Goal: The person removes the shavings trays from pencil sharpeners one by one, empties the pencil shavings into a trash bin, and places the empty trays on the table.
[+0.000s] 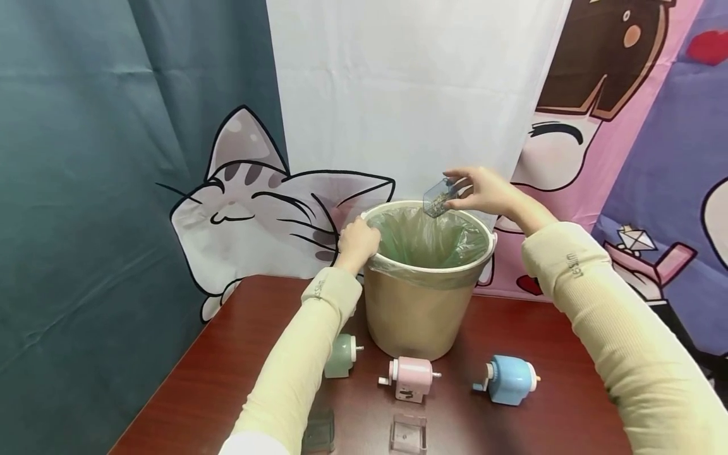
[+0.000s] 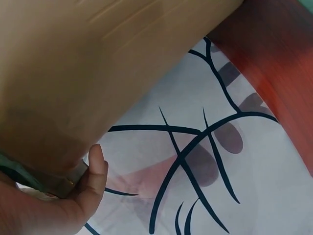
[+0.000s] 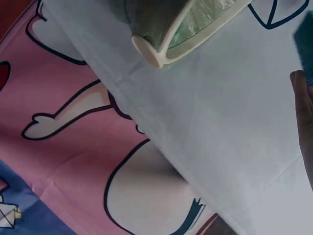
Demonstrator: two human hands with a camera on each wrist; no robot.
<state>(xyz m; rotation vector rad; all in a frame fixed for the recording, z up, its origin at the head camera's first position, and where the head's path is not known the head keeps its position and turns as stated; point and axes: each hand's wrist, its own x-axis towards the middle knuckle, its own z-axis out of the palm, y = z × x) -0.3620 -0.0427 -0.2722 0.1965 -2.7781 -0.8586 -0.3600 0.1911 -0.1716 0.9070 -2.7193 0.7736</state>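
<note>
A beige trash can (image 1: 415,316) with a pale green plastic liner (image 1: 418,243) stands on the table. My left hand (image 1: 358,242) grips its rim at the left side; in the left wrist view the thumb (image 2: 97,169) lies against the can's outer wall. Over the can's opening, my right hand (image 1: 483,191) pinches a clear bluish shavings tray (image 1: 436,198), tilted, with shavings inside. Only part of that hand (image 3: 304,122) and the tray (image 3: 305,46) show at the edge of the right wrist view.
Hand-crank pencil sharpeners stand before the can: green (image 1: 339,357), partly behind my left sleeve, pink (image 1: 413,377) and blue (image 1: 510,379). Nearer lie a dark clear tray (image 1: 320,433) and a pinkish clear tray (image 1: 408,435). A printed cloth (image 1: 409,95) hangs behind the table.
</note>
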